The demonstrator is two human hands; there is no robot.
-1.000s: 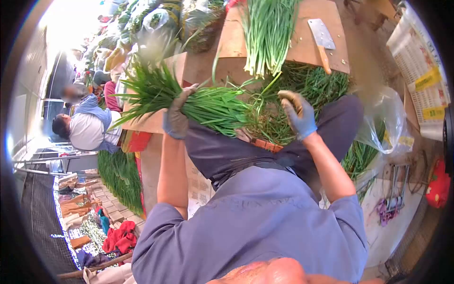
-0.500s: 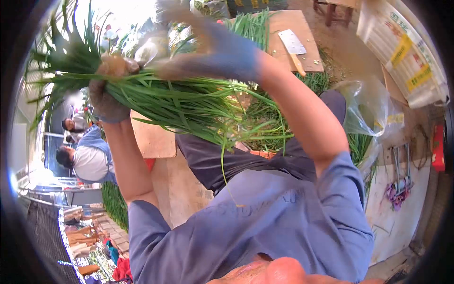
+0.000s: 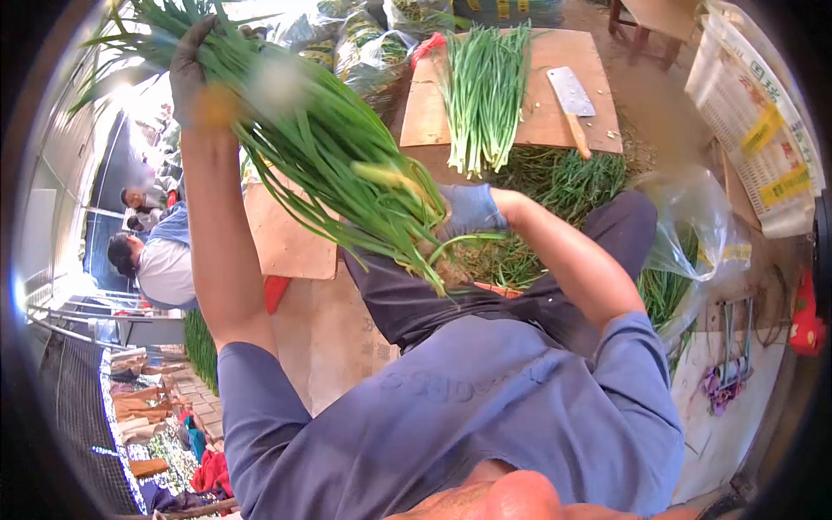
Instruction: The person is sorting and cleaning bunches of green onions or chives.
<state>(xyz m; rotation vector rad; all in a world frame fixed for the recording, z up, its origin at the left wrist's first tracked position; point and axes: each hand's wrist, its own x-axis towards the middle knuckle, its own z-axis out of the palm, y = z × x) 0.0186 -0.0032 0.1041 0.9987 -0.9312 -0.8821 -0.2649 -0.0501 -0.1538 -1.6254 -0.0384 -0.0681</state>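
A long bundle of garlic chives slants across the upper left, its leafy tops at the far end. My gloved left hand is closed round the leafy part. At the pale stem ends, my right hand, in a blue-backed glove, touches the bundle. Its fingers are hidden by the stems and by blur. Yellowed leaves stick out along the lower stems. Beyond, a neat bunch of garlic chives lies on a wooden board, beside a cleaver with a wooden handle.
Loose green trimmings are heaped below the board. A clear plastic bag with greens stands at the right. Filled bags sit at the back. Another person is at the left, past a second board.
The bundle has tilted, its stem ends now lower. My right hand has moved from the leaves down to the stem ends. My left hand has risen. The bunch on the board shows more fully.
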